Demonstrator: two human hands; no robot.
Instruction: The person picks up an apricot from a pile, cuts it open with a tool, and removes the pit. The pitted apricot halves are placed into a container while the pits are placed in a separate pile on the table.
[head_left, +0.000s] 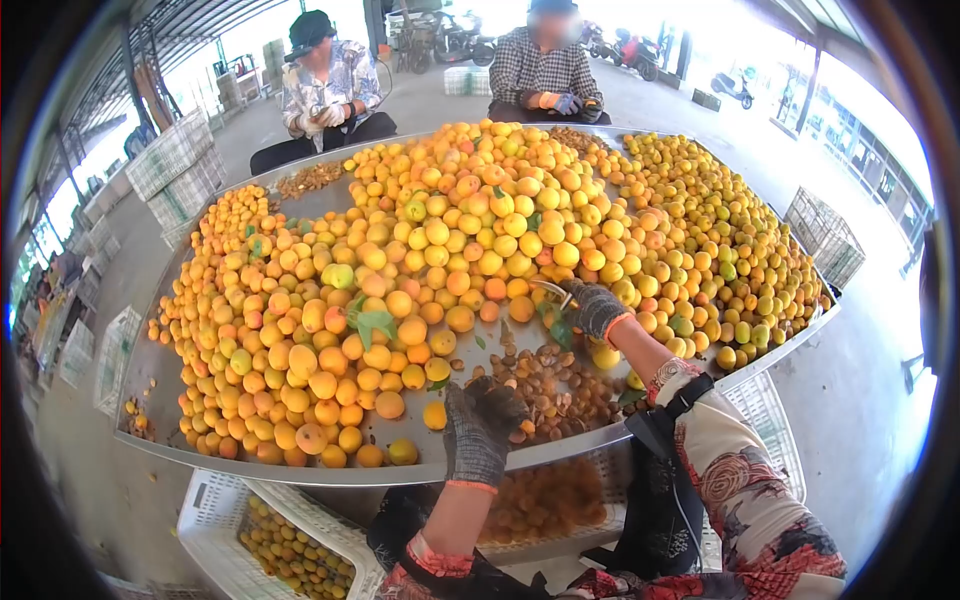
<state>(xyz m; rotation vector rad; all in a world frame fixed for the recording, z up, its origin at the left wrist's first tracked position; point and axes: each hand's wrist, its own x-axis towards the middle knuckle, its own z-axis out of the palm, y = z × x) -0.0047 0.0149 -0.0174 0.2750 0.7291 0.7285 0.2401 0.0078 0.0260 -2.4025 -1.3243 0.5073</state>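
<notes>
Hands: two, both in dark knit gloves; the right hand [594, 308] is curled around a small knife [551, 291], blade pointing left toward the fruit, while the left hand [480, 428] has its fingers bent loosely over something near the front edge (what it pinches, if anything, I cannot tell).
Tabletop [300, 468]: one wide metal tray-like surface with a raised rim.
Apricots [450, 240]: one great heap, far too many to count, lying ahead and left of both hands; the right hand is nearer, nearly touching its edge.
Pits [560, 385]: one brown pile between the two hands.
Crates: one white crate [215, 510] of cut fruit below the rim on the left.
Co-workers: two people seated at the far side, gloved hands busy.
</notes>
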